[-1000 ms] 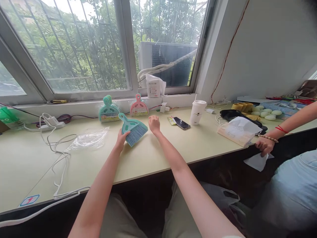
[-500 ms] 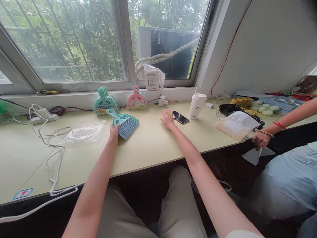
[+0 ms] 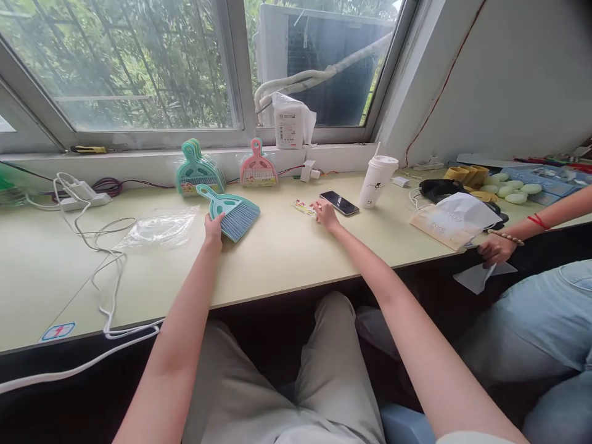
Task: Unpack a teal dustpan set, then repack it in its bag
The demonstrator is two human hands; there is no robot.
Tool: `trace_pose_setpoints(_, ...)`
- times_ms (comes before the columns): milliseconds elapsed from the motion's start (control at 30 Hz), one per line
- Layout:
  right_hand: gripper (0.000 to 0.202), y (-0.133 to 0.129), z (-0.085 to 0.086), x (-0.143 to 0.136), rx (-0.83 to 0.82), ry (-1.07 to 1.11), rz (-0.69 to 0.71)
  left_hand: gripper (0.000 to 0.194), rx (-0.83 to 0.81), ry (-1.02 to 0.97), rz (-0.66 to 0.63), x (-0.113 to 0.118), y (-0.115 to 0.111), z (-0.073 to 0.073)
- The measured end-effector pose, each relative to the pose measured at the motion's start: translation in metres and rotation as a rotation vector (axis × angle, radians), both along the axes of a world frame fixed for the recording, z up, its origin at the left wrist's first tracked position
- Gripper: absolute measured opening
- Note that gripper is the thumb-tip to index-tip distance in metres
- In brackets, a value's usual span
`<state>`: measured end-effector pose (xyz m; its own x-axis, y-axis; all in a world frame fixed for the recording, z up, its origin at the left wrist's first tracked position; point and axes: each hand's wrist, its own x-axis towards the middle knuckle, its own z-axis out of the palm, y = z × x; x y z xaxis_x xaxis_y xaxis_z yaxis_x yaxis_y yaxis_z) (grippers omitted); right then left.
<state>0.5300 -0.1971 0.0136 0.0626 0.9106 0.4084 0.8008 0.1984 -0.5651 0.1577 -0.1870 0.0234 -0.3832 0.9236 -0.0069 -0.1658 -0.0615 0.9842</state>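
Observation:
My left hand (image 3: 213, 229) grips a teal dustpan (image 3: 217, 196) by its left edge, with the thumb on top. A small brush with blue-grey bristles (image 3: 241, 219) is nested in it, and the set is tilted over the table. My right hand (image 3: 325, 214) rests on the table with bent, slightly parted fingers. Its fingertips are at the right end of a small printed card (image 3: 303, 208), which lies flat; whether they press on it is hard to see. Just beyond this hand lies a black phone (image 3: 340, 203).
Several packaged teal dustpan sets (image 3: 198, 169) and a pink set (image 3: 258, 165) lean against the sill. Clear plastic wrap (image 3: 160, 227) and white cables (image 3: 108, 302) lie left. A white cup (image 3: 378, 182) and paper bag (image 3: 456, 219) stand right, near another person's hand (image 3: 497, 248).
My right hand has shifted a little right and curled its fingers, uncovering the printed card. My left hand still holds the dustpan in about the same place. The view has tilted down slightly.

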Motion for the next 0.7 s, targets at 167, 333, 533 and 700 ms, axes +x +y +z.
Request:
trace_pose_setpoints(167, 0.03, -0.012, 0.009, 0.002, -0.01, -0.107, -0.077, 0.031, 0.021, 0.004, -0.004, 0.002, 0.002, -0.003)
trace_pose_setpoints(333, 0.025, -0.013, 0.012, -0.024, -0.281, 0.048, 0.458, 0.031, -0.003, -0.011, -0.003, 0.005, -0.001, 0.0)
trace_pose_setpoints(533, 0.025, -0.027, 0.012, -0.06, -0.132, 0.198, 0.512, 0.034, -0.009, -0.012, -0.001, 0.004, -0.004, 0.001)
trace_pose_setpoints(700, 0.059, -0.033, 0.018, -0.055, -0.305, -0.059, 0.548, 0.034, -0.042, -0.017, -0.031, 0.003, -0.004, 0.0)
